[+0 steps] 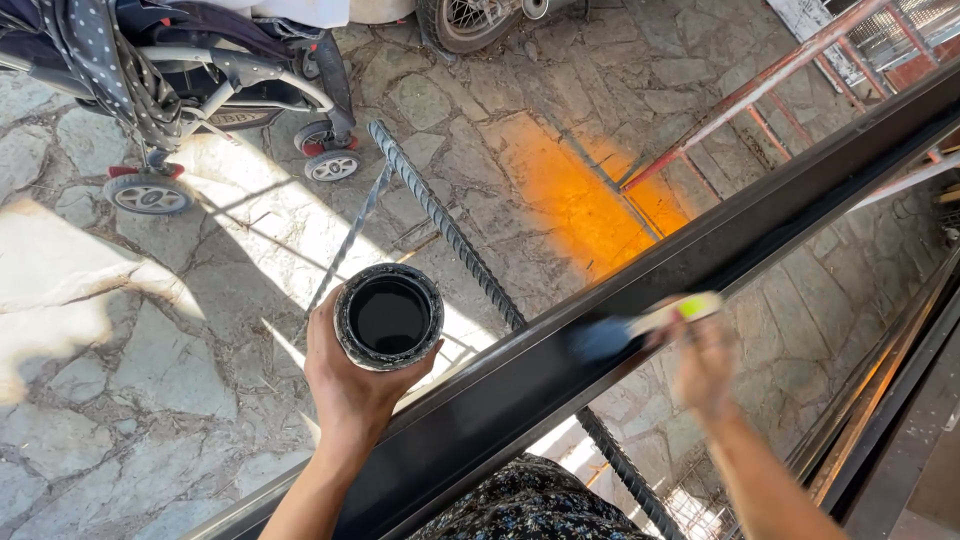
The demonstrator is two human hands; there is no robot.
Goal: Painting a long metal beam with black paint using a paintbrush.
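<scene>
My left hand (352, 385) holds a round can of black paint (389, 316) upright, just left of a long black metal beam (760, 235) that runs diagonally from lower left to upper right. My right hand (705, 360), blurred by motion, grips a paintbrush (640, 328) with a pale handle; its dark bristles rest on the beam's top face. Part of my patterned clothing (530, 505) shows below the beam.
A stone-paved floor lies below, with a ribbed steel rebar (440, 215) across it and an orange stain (580, 200). A stroller (190, 80) stands at upper left, a wheel (465, 22) at top. Red-painted metal frames (760, 95) lean at upper right; another dark rail (890, 400) runs at right.
</scene>
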